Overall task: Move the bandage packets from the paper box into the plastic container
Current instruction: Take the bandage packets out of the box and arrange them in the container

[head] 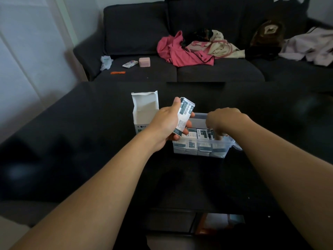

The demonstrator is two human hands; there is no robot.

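On the dark bench (90, 141), the right hand (222, 121) reaches into the plastic container (200, 150), fingers curled among packets; its grip is unclear. The left hand (167, 123) clasps a bandage stack (184, 114) beside it, awaiting placement. Behind stands the opened paper box (144, 109).
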